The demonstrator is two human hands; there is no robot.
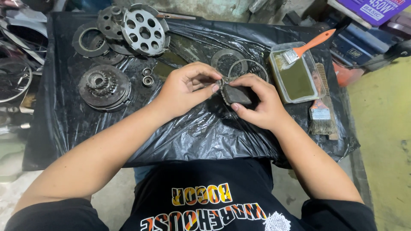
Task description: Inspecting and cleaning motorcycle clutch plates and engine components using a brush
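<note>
Dark wedge part point(236, 95) (long axis left-right), betw left hand point(185, 87), right hand point(259, 102)

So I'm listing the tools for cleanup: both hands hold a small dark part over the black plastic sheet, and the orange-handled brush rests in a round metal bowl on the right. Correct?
Not quite. The head view shows the orange-handled brush resting in a rectangular clear plastic tray of murky liquid, not a round metal bowl. The rest holds: the left hand and right hand hold the small dark part over the black plastic sheet.
</note>
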